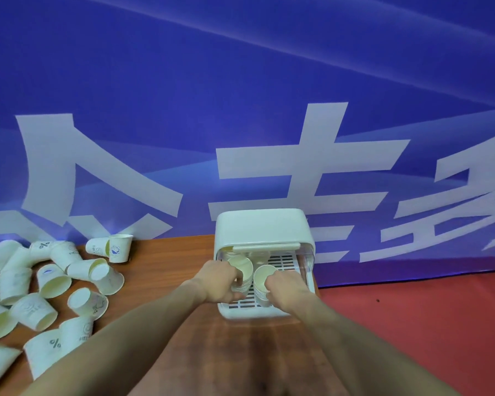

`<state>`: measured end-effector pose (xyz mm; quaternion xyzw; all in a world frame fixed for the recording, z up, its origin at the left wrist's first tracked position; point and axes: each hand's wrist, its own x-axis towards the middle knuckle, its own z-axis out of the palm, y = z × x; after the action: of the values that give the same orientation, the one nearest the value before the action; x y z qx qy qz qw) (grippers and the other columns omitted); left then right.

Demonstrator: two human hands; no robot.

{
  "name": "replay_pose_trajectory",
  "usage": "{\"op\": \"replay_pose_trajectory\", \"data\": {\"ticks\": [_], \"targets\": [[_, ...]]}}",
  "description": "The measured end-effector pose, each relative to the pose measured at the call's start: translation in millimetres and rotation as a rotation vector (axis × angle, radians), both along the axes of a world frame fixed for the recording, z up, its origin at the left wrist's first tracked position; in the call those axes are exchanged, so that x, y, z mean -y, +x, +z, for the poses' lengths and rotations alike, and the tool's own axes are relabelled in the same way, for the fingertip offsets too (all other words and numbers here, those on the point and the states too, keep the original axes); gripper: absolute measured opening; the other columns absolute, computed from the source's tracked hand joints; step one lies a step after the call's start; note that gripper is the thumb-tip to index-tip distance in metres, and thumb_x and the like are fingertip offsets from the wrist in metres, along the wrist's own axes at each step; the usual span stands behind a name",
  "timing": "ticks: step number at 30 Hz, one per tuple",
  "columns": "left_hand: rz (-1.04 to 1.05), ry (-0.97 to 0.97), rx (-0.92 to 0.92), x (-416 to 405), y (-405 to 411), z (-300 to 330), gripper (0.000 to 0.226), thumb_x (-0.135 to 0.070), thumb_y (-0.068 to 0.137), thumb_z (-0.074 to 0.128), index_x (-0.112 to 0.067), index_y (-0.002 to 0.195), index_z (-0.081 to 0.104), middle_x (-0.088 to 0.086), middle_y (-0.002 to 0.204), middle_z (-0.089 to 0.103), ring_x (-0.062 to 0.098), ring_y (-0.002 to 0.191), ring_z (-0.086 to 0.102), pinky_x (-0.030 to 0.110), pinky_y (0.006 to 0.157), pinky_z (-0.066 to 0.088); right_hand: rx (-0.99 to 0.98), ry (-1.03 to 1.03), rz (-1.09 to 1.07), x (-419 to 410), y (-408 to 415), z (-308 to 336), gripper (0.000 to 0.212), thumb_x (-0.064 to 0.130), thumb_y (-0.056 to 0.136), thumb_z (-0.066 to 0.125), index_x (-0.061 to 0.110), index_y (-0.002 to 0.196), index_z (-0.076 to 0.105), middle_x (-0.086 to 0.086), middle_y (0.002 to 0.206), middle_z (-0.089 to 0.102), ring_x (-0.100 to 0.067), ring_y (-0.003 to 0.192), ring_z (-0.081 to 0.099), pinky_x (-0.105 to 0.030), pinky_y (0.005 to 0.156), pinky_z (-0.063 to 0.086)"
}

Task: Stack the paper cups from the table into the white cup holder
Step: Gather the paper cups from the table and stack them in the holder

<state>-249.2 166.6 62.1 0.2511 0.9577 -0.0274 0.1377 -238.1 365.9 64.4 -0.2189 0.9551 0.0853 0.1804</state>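
Observation:
The white cup holder (265, 228) stands at the back of the wooden table, with its slotted tray (283, 262) pulled forward. Two stacks of paper cups stand upright on the tray. My left hand (219, 281) grips the left cup stack (242, 270). My right hand (286, 287) grips the right cup stack (263, 277) beside it. More cups show deeper inside the holder, partly hidden under its lid. A pile of loose paper cups (52, 284) lies on the table to the left, most of them tipped on their sides.
A blue banner wall (240, 110) with large white characters rises right behind the table. The wooden table (240, 352) ends just right of the holder, where red floor (412, 324) shows. One cup (120, 248) stands upright near the wall.

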Motion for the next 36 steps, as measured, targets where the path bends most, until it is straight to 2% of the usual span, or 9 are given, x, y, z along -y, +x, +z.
{"op": "replay_pose_trajectory", "data": {"ticks": [5,9,14,18,20,24,27,29,36], "targets": [[-0.043,0.023,-0.021,-4,-13,0,0.051,-0.070,0.080,0.055,-0.027,0.104,0.066,0.001,0.082,0.070,0.026,0.090,0.061,0.033,0.080,0.049,0.133,-0.136,-0.113,-4,-20,-7,0.034,0.043,0.092,0.056,0.015,0.109,0.067,-0.006,0.106,0.067,-0.027,0.101,0.062,-0.034,0.080,0.046],[-0.084,0.020,-0.040,-5,-19,2,0.050,-0.069,0.082,0.054,-0.026,0.104,0.065,0.002,0.084,0.070,0.024,0.089,0.063,0.032,0.083,0.045,0.189,-0.229,-0.173,-8,-27,-7,0.033,0.047,0.088,0.059,0.019,0.105,0.069,-0.001,0.106,0.068,-0.023,0.100,0.061,-0.033,0.080,0.046],[-0.076,0.014,-0.053,-2,-14,16,0.048,-0.066,0.084,0.053,-0.025,0.106,0.064,0.002,0.088,0.070,0.024,0.092,0.062,0.033,0.079,0.045,0.122,-0.341,-0.200,-3,-23,13,0.029,0.047,0.087,0.060,0.022,0.095,0.073,0.000,0.098,0.070,-0.021,0.093,0.062,-0.033,0.076,0.045],[-0.061,0.012,-0.088,5,-3,29,0.049,-0.068,0.084,0.050,-0.025,0.104,0.064,-0.001,0.086,0.071,0.022,0.090,0.064,0.033,0.076,0.046,0.080,-0.409,-0.176,7,-13,33,0.027,0.045,0.086,0.060,0.022,0.091,0.074,0.000,0.086,0.070,-0.020,0.078,0.061,-0.031,0.070,0.049],[-0.064,0.012,-0.129,11,3,39,0.050,-0.069,0.084,0.048,-0.026,0.103,0.064,-0.003,0.089,0.071,0.022,0.088,0.065,0.032,0.074,0.045,0.055,-0.419,-0.141,15,-6,43,0.028,0.046,0.087,0.060,0.021,0.090,0.073,0.000,0.084,0.068,-0.018,0.073,0.058,-0.030,0.066,0.046],[-0.052,-0.027,-0.269,29,19,64,0.047,-0.066,0.088,0.041,-0.026,0.099,0.064,-0.001,0.085,0.071,0.024,0.078,0.065,0.031,0.065,0.041,-0.051,-0.436,-0.072,36,5,61,0.029,0.047,0.088,0.057,0.022,0.090,0.071,-0.001,0.091,0.070,-0.022,0.086,0.063,-0.031,0.071,0.045],[0.020,-0.053,-0.340,53,34,79,0.047,-0.064,0.089,0.037,-0.025,0.097,0.062,0.001,0.082,0.070,0.026,0.074,0.064,0.033,0.063,0.042,-0.099,-0.463,-0.028,58,9,71,0.030,0.047,0.088,0.053,0.024,0.094,0.070,-0.003,0.095,0.071,-0.025,0.094,0.063,-0.033,0.075,0.046],[0.108,-0.075,-0.365,72,46,84,0.045,-0.061,0.091,0.036,-0.025,0.100,0.061,0.001,0.086,0.070,0.025,0.078,0.064,0.033,0.064,0.038,-0.096,-0.495,-0.001,73,8,78,0.029,0.047,0.087,0.052,0.026,0.098,0.069,-0.001,0.098,0.071,-0.025,0.097,0.064,-0.032,0.077,0.046],[0.482,-0.104,-0.352,161,102,82,0.043,-0.055,0.089,0.037,-0.024,0.114,0.056,0.002,0.102,0.067,0.024,0.090,0.063,0.035,0.073,0.047,-0.097,-0.573,0.152,151,7,96,0.037,0.048,0.091,0.054,0.029,0.122,0.061,0.005,0.115,0.067,-0.018,0.109,0.060,-0.031,0.089,0.046]]}}
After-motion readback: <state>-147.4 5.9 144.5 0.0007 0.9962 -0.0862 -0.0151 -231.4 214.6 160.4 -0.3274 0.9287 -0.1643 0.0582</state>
